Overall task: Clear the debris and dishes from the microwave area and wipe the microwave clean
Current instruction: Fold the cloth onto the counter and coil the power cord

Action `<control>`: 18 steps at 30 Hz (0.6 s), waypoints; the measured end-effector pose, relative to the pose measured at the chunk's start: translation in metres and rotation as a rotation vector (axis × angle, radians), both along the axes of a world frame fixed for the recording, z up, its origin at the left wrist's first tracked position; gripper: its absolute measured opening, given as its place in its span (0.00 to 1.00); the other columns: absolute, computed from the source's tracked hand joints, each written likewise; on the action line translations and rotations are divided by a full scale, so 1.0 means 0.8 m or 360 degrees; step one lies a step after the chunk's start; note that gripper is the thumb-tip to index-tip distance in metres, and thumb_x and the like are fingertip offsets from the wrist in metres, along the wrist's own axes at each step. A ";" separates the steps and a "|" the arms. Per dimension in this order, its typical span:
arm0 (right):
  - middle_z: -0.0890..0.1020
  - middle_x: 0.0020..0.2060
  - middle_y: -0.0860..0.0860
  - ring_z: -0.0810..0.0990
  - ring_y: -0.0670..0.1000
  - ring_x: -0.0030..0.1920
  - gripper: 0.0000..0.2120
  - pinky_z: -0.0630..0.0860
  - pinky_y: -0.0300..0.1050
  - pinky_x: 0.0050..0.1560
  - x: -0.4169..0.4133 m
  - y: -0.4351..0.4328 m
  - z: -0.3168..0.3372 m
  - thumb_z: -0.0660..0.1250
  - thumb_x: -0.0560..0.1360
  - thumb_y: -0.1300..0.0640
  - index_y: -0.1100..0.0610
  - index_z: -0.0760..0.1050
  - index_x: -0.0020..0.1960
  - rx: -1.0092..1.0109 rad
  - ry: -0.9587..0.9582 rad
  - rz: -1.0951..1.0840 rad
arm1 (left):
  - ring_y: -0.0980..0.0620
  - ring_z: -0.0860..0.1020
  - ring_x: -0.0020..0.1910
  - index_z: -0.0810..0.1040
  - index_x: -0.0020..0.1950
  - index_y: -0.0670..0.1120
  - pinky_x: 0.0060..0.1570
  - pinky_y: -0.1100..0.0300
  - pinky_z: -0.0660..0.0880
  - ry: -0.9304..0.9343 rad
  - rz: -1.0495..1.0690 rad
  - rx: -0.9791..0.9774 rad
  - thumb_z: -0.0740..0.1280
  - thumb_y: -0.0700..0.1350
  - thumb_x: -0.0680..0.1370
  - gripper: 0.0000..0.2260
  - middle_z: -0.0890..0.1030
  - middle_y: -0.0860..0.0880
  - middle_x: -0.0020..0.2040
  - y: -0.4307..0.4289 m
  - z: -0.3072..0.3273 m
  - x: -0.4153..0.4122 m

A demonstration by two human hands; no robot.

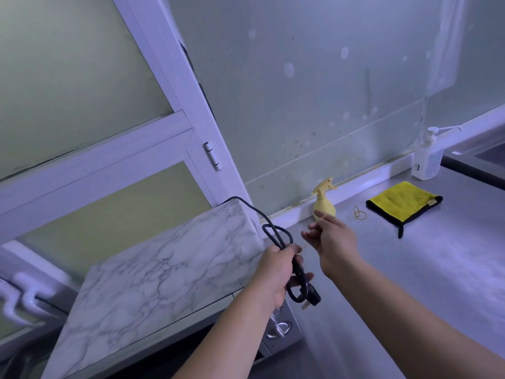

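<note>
Steel counter (410, 283) runs right of the marble-wrapped microwave (164, 274). Off its right rear corner the left hand (276, 272) clenches the coiled black cord (284, 242), plug dangling; the right hand (333, 242) just beside it pinches what looks like a thin rubber band (323, 216). Overstretched, the band could snap off and the coil spring apart. Farther right lies the yellow cloth (401, 201), untouched

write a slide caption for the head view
Left hand grips the looped black power cord beside the marble-patterned microwave; right hand pinches a thin tan rubber band near the yellow spray bottle.
</note>
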State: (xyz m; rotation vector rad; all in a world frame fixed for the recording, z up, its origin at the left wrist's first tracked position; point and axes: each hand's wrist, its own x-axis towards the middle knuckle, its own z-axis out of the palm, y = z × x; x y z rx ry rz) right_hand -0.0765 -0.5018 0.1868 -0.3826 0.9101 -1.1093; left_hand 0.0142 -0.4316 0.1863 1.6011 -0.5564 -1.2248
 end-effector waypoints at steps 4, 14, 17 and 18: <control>0.77 0.40 0.56 0.78 0.47 0.31 0.15 0.80 0.40 0.38 0.002 0.003 -0.012 0.55 0.82 0.71 0.62 0.78 0.58 -0.0301 0.0165 -0.0085 | 0.54 0.73 0.25 0.75 0.50 0.41 0.37 0.54 0.81 0.0140 0.0012 -0.0015 0.64 0.41 0.82 0.04 0.73 0.50 0.29 0.007 0.004 -0.003; 0.77 0.68 0.56 0.75 0.57 0.70 0.20 0.72 0.47 0.66 -0.026 -0.021 -0.049 0.60 0.77 0.72 0.61 0.79 0.65 -0.2367 0.2313 0.0802 | 0.54 0.73 0.25 0.77 0.51 0.39 0.39 0.52 0.82 0.0097 0.0013 -0.0046 0.63 0.41 0.83 0.06 0.72 0.48 0.33 0.014 0.000 0.004; 0.81 0.53 0.51 0.82 0.54 0.54 0.11 0.78 0.45 0.49 -0.042 -0.037 -0.034 0.61 0.81 0.57 0.52 0.78 0.61 -0.1936 0.2858 0.1418 | 0.53 0.77 0.26 0.79 0.53 0.39 0.43 0.51 0.81 -0.0101 -0.0013 -0.0016 0.63 0.44 0.83 0.09 0.73 0.47 0.36 0.016 -0.005 0.008; 0.82 0.50 0.50 0.84 0.51 0.46 0.09 0.77 0.41 0.42 -0.045 -0.041 -0.030 0.65 0.81 0.53 0.52 0.78 0.60 -0.1757 0.2818 0.1627 | 0.52 0.77 0.26 0.78 0.53 0.39 0.45 0.49 0.81 -0.0131 -0.0038 -0.0019 0.64 0.44 0.83 0.09 0.73 0.47 0.37 0.017 -0.006 0.009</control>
